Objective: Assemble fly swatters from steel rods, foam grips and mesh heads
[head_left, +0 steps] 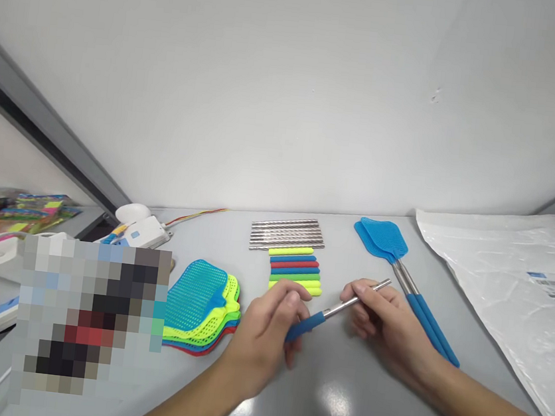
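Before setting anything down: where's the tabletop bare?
Bare: the tabletop between the forearms, below the held rod; also between the loose sleeves and blue swatters. Crowded: back centre, metal rods behind the sleeves; left, the swatter heads.

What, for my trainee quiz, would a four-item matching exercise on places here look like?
1. Blue-gripped rod
2. Loose metal rods
3. Stacked mesh heads
4. White plastic bag

A. Far right of picture
B. Left of the left hand
C. Held by left hand and right hand
D. Just beyond the coloured tubes

Pairs: 1-C; 2-D; 3-B; 4-A
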Motion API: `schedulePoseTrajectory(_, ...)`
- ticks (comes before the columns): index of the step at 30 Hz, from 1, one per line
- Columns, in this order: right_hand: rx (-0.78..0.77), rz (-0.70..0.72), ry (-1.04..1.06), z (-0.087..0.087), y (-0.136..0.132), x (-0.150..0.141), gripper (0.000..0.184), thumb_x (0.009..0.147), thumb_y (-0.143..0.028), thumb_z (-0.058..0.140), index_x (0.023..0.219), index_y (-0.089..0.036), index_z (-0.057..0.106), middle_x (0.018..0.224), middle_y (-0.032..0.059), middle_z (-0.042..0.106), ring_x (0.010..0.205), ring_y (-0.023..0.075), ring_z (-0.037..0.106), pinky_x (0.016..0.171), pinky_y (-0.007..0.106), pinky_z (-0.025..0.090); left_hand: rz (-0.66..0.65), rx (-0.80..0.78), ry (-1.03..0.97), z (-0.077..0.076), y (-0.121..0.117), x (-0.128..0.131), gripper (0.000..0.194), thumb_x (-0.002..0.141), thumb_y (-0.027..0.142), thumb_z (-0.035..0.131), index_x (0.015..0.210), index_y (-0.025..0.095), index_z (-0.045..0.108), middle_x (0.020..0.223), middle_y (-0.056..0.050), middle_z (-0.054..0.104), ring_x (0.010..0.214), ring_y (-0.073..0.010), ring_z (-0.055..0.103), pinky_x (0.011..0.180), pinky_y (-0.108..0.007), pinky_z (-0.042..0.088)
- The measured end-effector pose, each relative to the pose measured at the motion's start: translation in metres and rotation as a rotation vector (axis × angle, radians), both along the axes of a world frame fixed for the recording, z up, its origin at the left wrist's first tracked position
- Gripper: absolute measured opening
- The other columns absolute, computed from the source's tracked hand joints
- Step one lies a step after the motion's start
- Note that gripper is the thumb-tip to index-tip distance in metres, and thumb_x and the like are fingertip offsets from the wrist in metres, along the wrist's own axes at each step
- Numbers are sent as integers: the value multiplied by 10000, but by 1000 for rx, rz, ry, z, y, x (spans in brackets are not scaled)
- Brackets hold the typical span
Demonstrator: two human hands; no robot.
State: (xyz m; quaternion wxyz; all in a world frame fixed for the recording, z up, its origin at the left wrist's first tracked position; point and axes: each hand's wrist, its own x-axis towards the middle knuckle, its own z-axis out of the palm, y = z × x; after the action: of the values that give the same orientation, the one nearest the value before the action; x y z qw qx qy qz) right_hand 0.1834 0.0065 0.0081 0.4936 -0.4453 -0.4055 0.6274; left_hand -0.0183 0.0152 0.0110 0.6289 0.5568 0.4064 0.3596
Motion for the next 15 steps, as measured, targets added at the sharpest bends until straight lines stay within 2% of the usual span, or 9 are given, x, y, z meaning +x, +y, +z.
schedulePoseTrajectory(2, 1, 112, -92, 3, 7, 11, 314, 862, -443, 611, 828, -150, 718, 479, -48, 440, 431, 81, 369, 450, 236, 347, 85, -78, -143, 3, 4, 0, 411, 942, 546, 362, 976, 183, 550, 798, -42, 600, 666, -173, 579, 450, -253, 473)
schedulePoseTrajectory(4, -7, 235, -197, 5, 14, 22, 290, 826, -422, 664, 869, -146, 739, 511, -14, 548, 440, 98, 456, 453, 246, 381, 158, -110, -241, 7, 7, -2, 416, 943, 535, 371, 934, 166, 563, 807, -63, 631, 765, -196, 612, 602, -311, 541)
schedulePoseTrajectory(6, -25, 338, -285, 7, 18, 29, 285, 799, -405, 698, 909, -146, 748, 583, 20, 636, 452, 110, 506, 461, 256, 413, 201, -124, -323, 14, 10, -6, 431, 948, 528, 365, 900, 155, 576, 801, -71, 647, 802, -197, 626, 758, -354, 533)
schedulePoseTrajectory(9, -1, 449, -457, 10, 15, 29, 295, 827, -401, 667, 1007, -180, 742, 650, 29, 685, 466, 112, 518, 462, 251, 421, 215, -115, -437, 23, 14, -13, 512, 944, 580, 307, 857, 156, 580, 777, -73, 637, 800, -200, 619, 806, -363, 499)
schedulePoseTrajectory(12, 215, 482, -644, 11, 5, 17, 243, 871, -367, 612, 1040, -251, 741, 682, 15, 698, 539, 142, 564, 470, 244, 422, 186, -82, -471, 29, 18, -20, 607, 928, 648, 213, 836, 167, 572, 790, -71, 615, 785, -193, 593, 792, -348, 476)
schedulePoseTrajectory(15, 450, 412, -726, 11, -6, 7, 202, 876, -320, 601, 1015, -292, 745, 783, 25, 731, 641, 194, 633, 529, 275, 473, 138, -39, -415, 29, 21, -25, 670, 913, 681, 133, 856, 175, 568, 817, -71, 603, 788, -194, 571, 789, -343, 455)
